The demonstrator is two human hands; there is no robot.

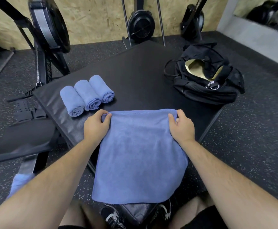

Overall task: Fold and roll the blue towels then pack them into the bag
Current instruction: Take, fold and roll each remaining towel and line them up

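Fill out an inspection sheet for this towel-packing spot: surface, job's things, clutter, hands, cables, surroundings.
Surface: black pad on speckled floor.
Job's things: three rolled towels side by side, left; one flat towel draped over the pad's near edge; black bag unzipped, right.
Clutter: another blue cloth, lower left, partly hidden.
Hands: left hand and right hand each pinch a far corner of the flat towel.
Cables: chain hanging at the left.
Surroundings: exercise machines along a chipboard wall.

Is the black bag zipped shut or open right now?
Open. The bag gapes at the top, showing its tan lining, and the zipper pull sits at the near end of the opening.
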